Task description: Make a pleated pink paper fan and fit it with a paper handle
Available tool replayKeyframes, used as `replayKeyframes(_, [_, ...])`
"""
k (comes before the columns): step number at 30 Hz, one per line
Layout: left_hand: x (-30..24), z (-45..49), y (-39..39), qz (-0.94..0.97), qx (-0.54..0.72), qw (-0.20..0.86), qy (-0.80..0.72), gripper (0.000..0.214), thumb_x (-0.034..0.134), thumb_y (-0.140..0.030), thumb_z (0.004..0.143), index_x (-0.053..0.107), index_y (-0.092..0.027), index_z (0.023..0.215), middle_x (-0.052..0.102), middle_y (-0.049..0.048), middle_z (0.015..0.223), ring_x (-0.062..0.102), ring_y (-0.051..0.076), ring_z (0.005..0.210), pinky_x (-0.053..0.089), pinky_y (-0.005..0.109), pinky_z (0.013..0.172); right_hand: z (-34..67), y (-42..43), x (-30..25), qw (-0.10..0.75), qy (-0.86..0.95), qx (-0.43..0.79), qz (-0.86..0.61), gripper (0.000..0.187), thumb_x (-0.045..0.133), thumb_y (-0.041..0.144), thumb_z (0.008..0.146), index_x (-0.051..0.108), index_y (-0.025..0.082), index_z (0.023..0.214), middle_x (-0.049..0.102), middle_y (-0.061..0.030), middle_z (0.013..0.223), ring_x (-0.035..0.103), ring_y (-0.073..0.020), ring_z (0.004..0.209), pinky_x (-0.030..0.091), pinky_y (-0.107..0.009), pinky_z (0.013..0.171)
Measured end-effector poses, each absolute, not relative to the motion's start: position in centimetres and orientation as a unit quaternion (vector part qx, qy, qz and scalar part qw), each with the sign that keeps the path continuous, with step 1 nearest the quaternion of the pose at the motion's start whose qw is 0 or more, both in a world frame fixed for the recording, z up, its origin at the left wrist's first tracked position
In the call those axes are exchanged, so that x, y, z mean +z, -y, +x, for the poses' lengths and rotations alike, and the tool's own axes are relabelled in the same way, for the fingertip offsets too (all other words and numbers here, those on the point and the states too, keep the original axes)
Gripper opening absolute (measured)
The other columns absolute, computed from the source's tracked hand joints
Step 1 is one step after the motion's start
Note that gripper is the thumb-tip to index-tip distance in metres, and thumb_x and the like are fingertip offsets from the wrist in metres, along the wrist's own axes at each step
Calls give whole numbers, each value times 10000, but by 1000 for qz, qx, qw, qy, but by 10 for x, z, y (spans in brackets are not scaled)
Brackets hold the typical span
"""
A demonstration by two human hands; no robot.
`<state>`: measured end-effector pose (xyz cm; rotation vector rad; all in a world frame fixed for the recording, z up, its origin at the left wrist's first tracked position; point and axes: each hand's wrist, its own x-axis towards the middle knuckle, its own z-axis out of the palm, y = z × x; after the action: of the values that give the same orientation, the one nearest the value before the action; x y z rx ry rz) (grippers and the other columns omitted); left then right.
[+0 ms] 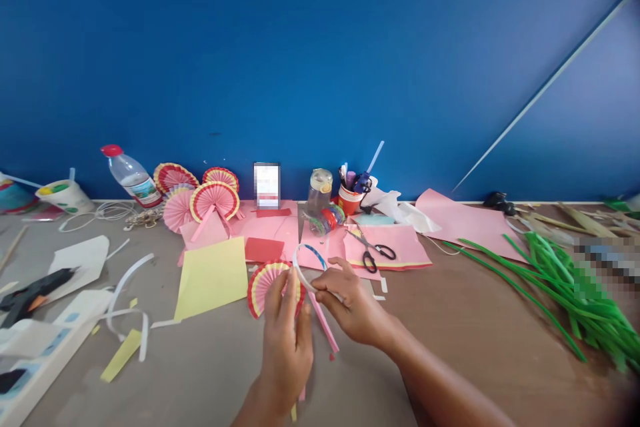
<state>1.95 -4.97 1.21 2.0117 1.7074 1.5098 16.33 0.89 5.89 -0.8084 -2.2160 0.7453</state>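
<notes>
A narrow ring of white tape with blue print inside, a roll of tape [311,251], is held up between my two hands. My right hand [353,300] pinches its lower edge with thumb and forefinger. From the other side, my left hand [287,327] holds the roll's left edge at the fingertips; its grip is partly hidden. Behind my left fingers lies a pleated pink paper fan [260,287] with a red and yellow rim. A folded pink paper strip [325,323] slants down between the hands. Black-handled scissors [373,253] rest farther off on pink paper.
Several finished fans [215,200] stand by a tilted bottle [133,177]. Yellow paper [210,280] lies left of my hands. At far left are a glue gun [37,290] and a power strip [60,340]. Green strips [565,293] spread at right. A blue wall [320,67] closes the back.
</notes>
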Motion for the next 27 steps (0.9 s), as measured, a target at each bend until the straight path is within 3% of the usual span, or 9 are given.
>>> replayKeyframes(5, [2,23,54,691,459,-3,-558,679,492,-119,847,193,-225,1447,397,158,1374,350,298,1294,373,483,1017,162,-5,57,338,864,205,-313,174,402,114,884,562,171,846,604,-8,696,527,-127,660,289,-378,850])
replayKeyframes(10, [8,20,61,706,476,39,-523,508,486,-82,834,447,-250,1312,478,117,1289,418,267,1237,402,456,991,163,-7,54,339,863,178,-330,193,384,123,899,565,166,850,606,-11,692,519,-124,647,274,-348,796])
replayKeyframes(13, [18,14,58,650,529,132,-529,349,499,-141,844,561,-246,1171,539,98,1229,460,254,1199,393,444,993,163,-7,54,341,866,169,-324,188,385,113,890,563,167,859,603,-11,693,515,-124,649,268,-343,790])
replayKeyframes(17, [35,5,46,444,584,420,-534,320,510,-337,862,554,-203,1149,602,104,1156,544,242,1095,433,385,926,163,-7,52,332,887,140,-289,214,393,76,864,577,179,898,621,-8,719,538,-130,695,256,-353,793])
replayKeyframes(19, [42,3,41,373,603,521,-475,268,522,-374,853,609,-179,1014,643,85,1020,586,213,976,454,337,862,162,-7,51,334,896,123,-266,257,391,51,849,586,194,936,640,-13,761,562,-145,773,258,-364,813])
replayKeyframes(22, [47,3,39,325,625,572,-421,151,619,-322,798,626,-172,807,630,21,786,577,145,806,448,262,792,164,-8,49,355,897,139,-223,288,413,64,831,586,215,1005,656,-45,905,557,-194,962,289,-396,861])
replayKeyframes(25, [45,4,41,290,636,589,-406,127,661,-295,767,637,-178,808,617,2,744,563,126,775,438,247,791,170,-8,49,440,852,223,-176,267,472,138,809,584,232,1032,631,-78,1003,552,-232,986,363,-435,860])
replayKeyframes(27, [41,3,41,267,641,597,-402,146,665,-300,763,646,-177,839,623,7,756,567,129,790,436,255,806,176,-10,48,525,774,280,-217,207,491,167,818,607,240,973,622,-79,961,564,-231,924,405,-432,825])
